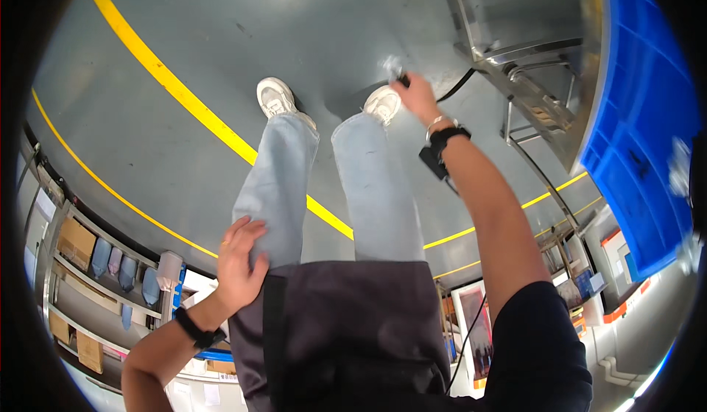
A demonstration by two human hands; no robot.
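Observation:
My right hand reaches forward over the grey floor, above and beside my right shoe. Its fingers are closed on a small black item with a clear, shiny end. That end is smeared by motion, so its kind does not show. A black strap with a dark box is on my right wrist. On the left trouser leg, near the apron, lies my left hand, its fingers outstretched and nothing in it. A black band circles my left wrist.
A metal frame stands at the right, and a black cable lies beside it. Blue plastic bins curve along the right rim. Yellow lines cross the floor. Shelves with cardboard boxes and bags stand at the lower left.

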